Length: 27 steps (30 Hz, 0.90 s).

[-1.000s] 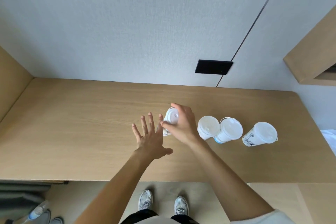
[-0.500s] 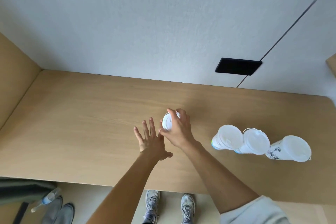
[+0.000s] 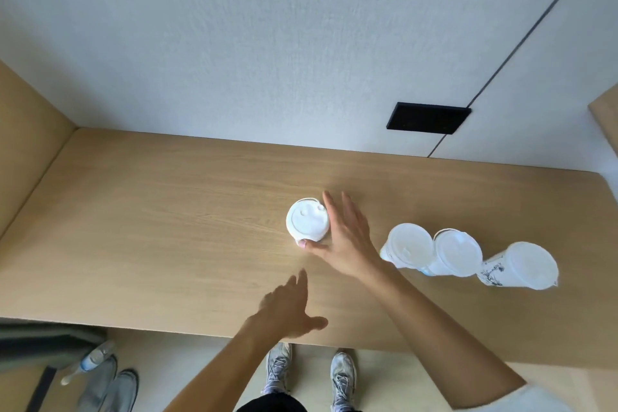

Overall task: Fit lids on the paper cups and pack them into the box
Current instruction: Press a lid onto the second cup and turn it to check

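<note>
Probably light and easily crushed, the lidded cup [image 3: 307, 219] stands on the worktop [image 3: 167, 227] and wants a gentle hold around its wall, right hand [image 3: 347, 241] spread flat against it, left hand [image 3: 284, 308] open nearby

Left grip [image 3: 284, 308] and right grip [image 3: 347, 241], fingers straight.

On my feed the left hand [image 3: 284, 308] and right hand [image 3: 347, 241] are bare, and so are both forearms. The right arm runs up into a short sleeve [image 3: 521, 400], white-ish and loose at the edge. At the bottom edge there's a bit of black clothing [image 3: 271, 405] around the waist. The 2 sneakers [image 3: 279, 366] are grey-white, mesh-looking, with laces.
</note>
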Motion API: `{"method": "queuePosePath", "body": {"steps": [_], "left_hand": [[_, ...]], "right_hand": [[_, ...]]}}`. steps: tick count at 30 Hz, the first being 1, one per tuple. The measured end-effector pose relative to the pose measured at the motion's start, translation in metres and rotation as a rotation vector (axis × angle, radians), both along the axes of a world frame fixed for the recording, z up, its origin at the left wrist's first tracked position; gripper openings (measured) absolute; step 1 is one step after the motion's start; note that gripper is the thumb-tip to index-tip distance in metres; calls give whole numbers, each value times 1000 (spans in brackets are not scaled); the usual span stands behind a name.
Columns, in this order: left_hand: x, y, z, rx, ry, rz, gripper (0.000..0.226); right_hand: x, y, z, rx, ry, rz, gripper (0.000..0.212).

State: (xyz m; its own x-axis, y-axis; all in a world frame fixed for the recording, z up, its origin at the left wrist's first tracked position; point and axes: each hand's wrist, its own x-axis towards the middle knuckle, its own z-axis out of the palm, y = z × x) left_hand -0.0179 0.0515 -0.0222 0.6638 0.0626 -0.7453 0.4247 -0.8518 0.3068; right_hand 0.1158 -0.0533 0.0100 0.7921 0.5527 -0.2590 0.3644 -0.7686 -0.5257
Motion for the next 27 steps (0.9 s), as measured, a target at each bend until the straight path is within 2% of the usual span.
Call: {"method": "queuePosePath", "body": {"steps": [3,8,11,18,27], "left_hand": [[19,-39,0,-65,-78,-35,116],[74,-96,-7,2,-179,3,122],[93,-117,-11,88,-192,15,128],[89,-136,-10,209,-212,-39,129],[-6,-132,1,258,-183,-30,128]], "right_hand": [[13,-55,8,-85,-46,0,113],[38,-127,17,-317,-63,33,118],[45,-143,12,-376,-73,81,119],[39,-153,2,-292,-160,122,114],[-37,-156,-24,-156,-227,228,122]]}}
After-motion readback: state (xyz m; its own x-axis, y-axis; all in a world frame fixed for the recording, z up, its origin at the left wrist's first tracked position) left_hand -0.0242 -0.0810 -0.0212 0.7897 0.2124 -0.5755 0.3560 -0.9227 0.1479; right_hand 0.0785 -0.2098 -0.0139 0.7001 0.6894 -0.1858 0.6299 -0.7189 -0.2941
